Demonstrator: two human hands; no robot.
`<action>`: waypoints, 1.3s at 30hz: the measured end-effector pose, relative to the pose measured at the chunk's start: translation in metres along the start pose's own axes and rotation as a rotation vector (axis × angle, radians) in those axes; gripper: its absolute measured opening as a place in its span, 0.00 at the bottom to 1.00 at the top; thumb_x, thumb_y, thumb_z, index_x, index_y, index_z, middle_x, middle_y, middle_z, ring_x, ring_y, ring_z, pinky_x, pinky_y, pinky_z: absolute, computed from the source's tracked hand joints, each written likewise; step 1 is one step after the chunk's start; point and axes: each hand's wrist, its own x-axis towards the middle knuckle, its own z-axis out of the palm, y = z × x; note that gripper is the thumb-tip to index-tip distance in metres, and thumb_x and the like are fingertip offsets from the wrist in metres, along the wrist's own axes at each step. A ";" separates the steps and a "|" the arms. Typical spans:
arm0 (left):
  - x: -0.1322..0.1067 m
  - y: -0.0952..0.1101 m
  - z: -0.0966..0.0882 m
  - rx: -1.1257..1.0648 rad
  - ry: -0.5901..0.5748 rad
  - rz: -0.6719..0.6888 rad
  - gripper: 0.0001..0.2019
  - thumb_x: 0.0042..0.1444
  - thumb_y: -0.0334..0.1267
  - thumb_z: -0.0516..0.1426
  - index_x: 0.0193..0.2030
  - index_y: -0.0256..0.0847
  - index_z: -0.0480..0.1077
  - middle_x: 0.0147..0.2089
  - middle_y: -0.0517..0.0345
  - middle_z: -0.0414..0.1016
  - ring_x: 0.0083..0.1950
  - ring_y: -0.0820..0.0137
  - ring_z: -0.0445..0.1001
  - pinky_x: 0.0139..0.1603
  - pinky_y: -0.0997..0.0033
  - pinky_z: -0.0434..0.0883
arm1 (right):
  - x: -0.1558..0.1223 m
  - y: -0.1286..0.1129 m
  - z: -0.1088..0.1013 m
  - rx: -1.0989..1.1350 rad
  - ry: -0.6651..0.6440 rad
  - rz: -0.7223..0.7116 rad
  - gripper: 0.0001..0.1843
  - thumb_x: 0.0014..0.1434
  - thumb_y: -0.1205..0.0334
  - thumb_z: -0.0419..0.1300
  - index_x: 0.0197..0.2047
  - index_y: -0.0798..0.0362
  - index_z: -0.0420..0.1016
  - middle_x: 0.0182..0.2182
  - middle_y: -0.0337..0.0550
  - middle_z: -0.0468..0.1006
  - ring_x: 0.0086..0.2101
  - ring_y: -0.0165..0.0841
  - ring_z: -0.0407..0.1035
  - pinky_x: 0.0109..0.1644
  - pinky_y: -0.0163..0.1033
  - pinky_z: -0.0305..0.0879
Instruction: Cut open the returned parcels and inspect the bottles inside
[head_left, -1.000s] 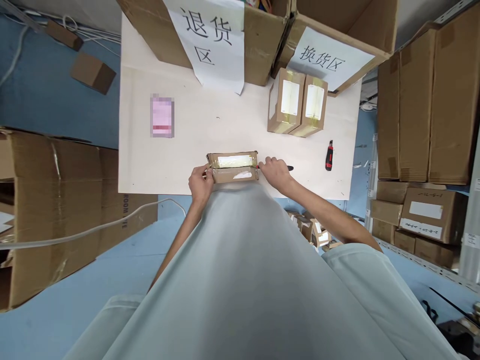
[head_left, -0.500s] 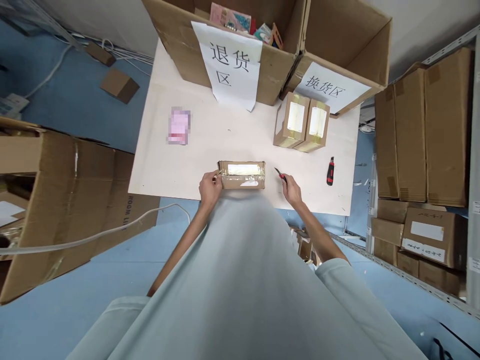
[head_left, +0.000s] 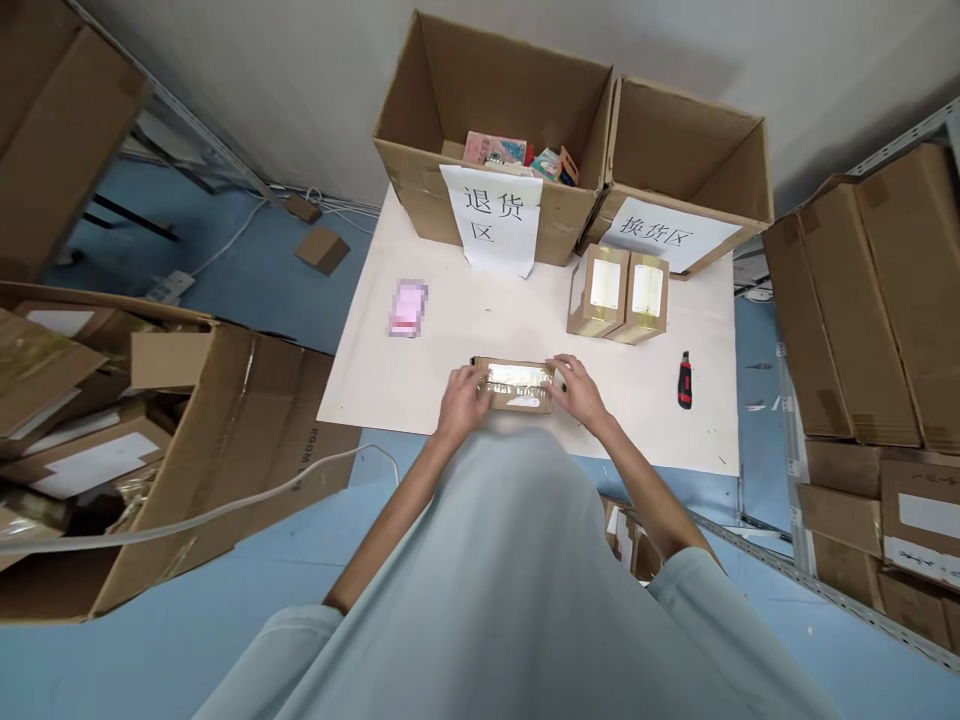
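Note:
A small taped cardboard box [head_left: 517,402] with white labels lies on the white table near its front edge. My left hand [head_left: 463,402] is closed on the box's left end, the thumb on top near the tape. At the right end, my right hand [head_left: 579,395] grips the box with its fingers over the edge. A small dark bit shows beneath the right hand; whether it is the cutter seen earlier, I cannot tell. A red and black utility knife [head_left: 685,380] lies farther right on the table.
Behind stand two large open cartons with paper signs, the left one [head_left: 412,195] holding colourful packages, the right one [head_left: 694,130]. Two taped boxes [head_left: 622,325] stand before them. A blurred pink item [head_left: 409,307] lies left. A big carton [head_left: 247,420] of parcels and shelved boxes [head_left: 862,310] flank the table.
My right hand has moved left onto the box's right end; the cutter it held no longer shows clearly. My left hand stays on the left end. The view has shifted upward and left.

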 end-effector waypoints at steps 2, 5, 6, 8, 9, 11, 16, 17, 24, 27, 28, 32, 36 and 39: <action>0.002 0.007 0.004 0.040 -0.163 0.073 0.15 0.68 0.35 0.65 0.60 0.45 0.81 0.59 0.45 0.79 0.64 0.50 0.77 0.67 0.49 0.79 | 0.014 -0.009 -0.011 -0.097 -0.141 -0.097 0.27 0.75 0.54 0.68 0.73 0.50 0.77 0.72 0.57 0.74 0.69 0.51 0.68 0.72 0.53 0.72; 0.001 0.009 0.012 0.088 -0.270 0.047 0.17 0.66 0.35 0.68 0.61 0.43 0.81 0.59 0.45 0.77 0.60 0.50 0.79 0.61 0.51 0.81 | 0.028 -0.017 -0.022 -0.230 -0.296 -0.130 0.27 0.73 0.57 0.71 0.71 0.52 0.79 0.69 0.58 0.78 0.65 0.52 0.72 0.68 0.52 0.74; 0.000 0.007 0.014 0.093 -0.269 0.026 0.17 0.67 0.35 0.68 0.62 0.42 0.80 0.59 0.44 0.77 0.58 0.51 0.80 0.60 0.51 0.81 | 0.030 -0.018 -0.024 -0.258 -0.323 -0.133 0.26 0.74 0.57 0.70 0.71 0.52 0.79 0.68 0.58 0.78 0.64 0.51 0.72 0.67 0.51 0.74; -0.004 0.004 0.018 0.086 -0.248 0.009 0.17 0.68 0.37 0.68 0.63 0.41 0.80 0.58 0.44 0.76 0.55 0.52 0.80 0.60 0.50 0.81 | 0.033 -0.022 -0.026 -0.316 -0.354 -0.150 0.24 0.76 0.58 0.67 0.71 0.54 0.78 0.67 0.59 0.79 0.63 0.49 0.73 0.66 0.49 0.74; -0.006 0.002 0.020 0.082 -0.234 0.015 0.16 0.69 0.37 0.67 0.62 0.41 0.80 0.58 0.44 0.76 0.55 0.52 0.80 0.61 0.50 0.81 | 0.033 -0.025 -0.025 -0.352 -0.366 -0.162 0.24 0.77 0.59 0.65 0.71 0.56 0.77 0.66 0.61 0.80 0.63 0.49 0.74 0.67 0.49 0.74; -0.011 0.000 0.023 0.081 -0.201 0.048 0.13 0.71 0.38 0.65 0.60 0.42 0.80 0.56 0.45 0.77 0.57 0.51 0.79 0.62 0.49 0.80 | 0.032 -0.031 -0.020 -0.436 -0.386 -0.190 0.23 0.79 0.62 0.60 0.71 0.64 0.76 0.65 0.67 0.80 0.62 0.51 0.75 0.67 0.51 0.74; -0.023 0.002 0.029 0.100 -0.133 0.094 0.08 0.77 0.40 0.60 0.56 0.45 0.80 0.53 0.47 0.78 0.58 0.52 0.78 0.63 0.49 0.79 | 0.023 -0.041 -0.005 -0.551 -0.373 -0.202 0.32 0.75 0.75 0.46 0.78 0.75 0.66 0.75 0.81 0.69 0.72 0.59 0.68 0.64 0.53 0.78; -0.025 0.003 0.030 0.102 -0.129 0.089 0.09 0.77 0.40 0.59 0.56 0.45 0.80 0.52 0.47 0.77 0.58 0.53 0.78 0.62 0.50 0.79 | 0.022 -0.041 -0.004 -0.548 -0.374 -0.204 0.34 0.75 0.75 0.45 0.79 0.75 0.64 0.76 0.81 0.68 0.74 0.59 0.67 0.65 0.54 0.78; -0.027 0.001 0.032 0.075 -0.099 0.104 0.12 0.78 0.40 0.58 0.62 0.43 0.78 0.59 0.44 0.76 0.60 0.53 0.78 0.61 0.52 0.81 | 0.023 -0.045 0.003 -0.560 -0.370 -0.197 0.36 0.72 0.77 0.45 0.81 0.78 0.61 0.74 0.85 0.69 0.73 0.61 0.69 0.66 0.56 0.80; -0.027 -0.001 0.035 0.083 -0.091 0.131 0.12 0.78 0.39 0.58 0.62 0.41 0.78 0.61 0.42 0.75 0.62 0.51 0.78 0.65 0.48 0.80 | 0.024 -0.051 0.011 -0.604 -0.350 -0.169 0.36 0.71 0.78 0.45 0.79 0.82 0.61 0.73 0.89 0.68 0.73 0.63 0.70 0.66 0.59 0.80; -0.027 -0.002 0.036 0.085 -0.093 0.134 0.12 0.78 0.39 0.58 0.62 0.41 0.78 0.61 0.42 0.76 0.62 0.51 0.77 0.66 0.47 0.79 | 0.024 -0.053 0.012 -0.607 -0.343 -0.162 0.36 0.72 0.78 0.45 0.80 0.82 0.61 0.73 0.90 0.68 0.73 0.63 0.71 0.66 0.60 0.80; -0.028 -0.005 0.036 0.077 -0.104 0.142 0.14 0.78 0.40 0.57 0.63 0.41 0.79 0.63 0.40 0.76 0.63 0.50 0.77 0.67 0.45 0.79 | 0.020 -0.050 0.012 -0.560 -0.319 -0.137 0.36 0.74 0.75 0.46 0.82 0.76 0.61 0.75 0.84 0.69 0.74 0.61 0.69 0.66 0.58 0.81; -0.029 -0.007 0.037 0.059 -0.097 0.163 0.18 0.79 0.41 0.55 0.68 0.42 0.78 0.69 0.38 0.76 0.67 0.48 0.76 0.73 0.40 0.76 | 0.015 -0.051 0.010 -0.518 -0.319 -0.081 0.37 0.73 0.74 0.51 0.82 0.75 0.62 0.77 0.82 0.67 0.77 0.61 0.64 0.70 0.58 0.79; -0.030 -0.010 0.039 0.040 -0.118 0.156 0.20 0.78 0.42 0.55 0.70 0.43 0.76 0.72 0.38 0.75 0.66 0.47 0.76 0.73 0.36 0.75 | 0.016 -0.053 0.005 -0.500 -0.339 -0.059 0.38 0.72 0.73 0.55 0.83 0.75 0.61 0.78 0.82 0.63 0.78 0.64 0.62 0.69 0.60 0.80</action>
